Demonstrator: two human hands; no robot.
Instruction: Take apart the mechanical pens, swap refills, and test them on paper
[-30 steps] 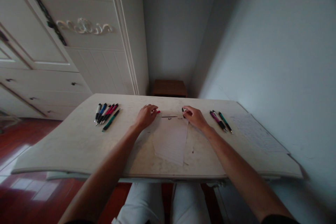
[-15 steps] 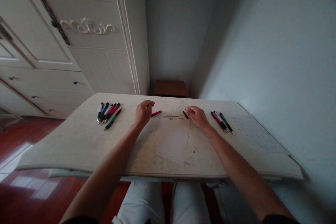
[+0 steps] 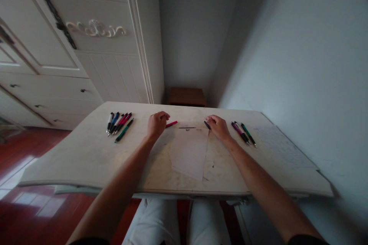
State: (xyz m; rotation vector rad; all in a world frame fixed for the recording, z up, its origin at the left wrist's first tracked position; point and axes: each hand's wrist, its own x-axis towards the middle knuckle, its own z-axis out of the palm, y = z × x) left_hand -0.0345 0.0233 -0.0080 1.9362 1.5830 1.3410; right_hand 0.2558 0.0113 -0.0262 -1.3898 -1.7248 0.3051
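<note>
"Beside your left hand [image 3: 156,125], toward the far side of the bench [image 3: 86,160], the red barrel [image 3: 171,124] lies at a slant, its near end partly lost against your knuckles. Next to your right hand [image 3: 217,125] is the black piece [image 3: 207,125], short and tilted, near the top corner of the paper."

"And the fingers?"

"Your left fingers [image 3: 165,114] look curled inward; I cannot tell whether they touch the red barrel. Your right fingers [image 3: 211,118] bend close by the black piece, and whether they grip it doesn't show either."

"How would you best handle these?"

"Pinch each lightly near its middle, I'd say: narrow things like these will probably roll. Lift rather than drag. The thin dark rod [image 3: 187,127] lies crosswise between your hands, with a small dark bit [image 3: 188,129] just nearer you, and a sweeping knuckle could knock both."

"What might get in your way?"

"That sheet of paper [image 3: 189,151] spreads toward you between your forearms; a brush could shift it. Farther left lie the fanned pens [image 3: 124,122], a green pen [image 3: 124,130] alongside. On your right, the purple pens [image 3: 240,132] and a dark green pen [image 3: 248,134] sit near your forearm, easily nudged. Beyond them, a written sheet [image 3: 284,145] lies toward the wall [image 3: 301,65]."
</note>
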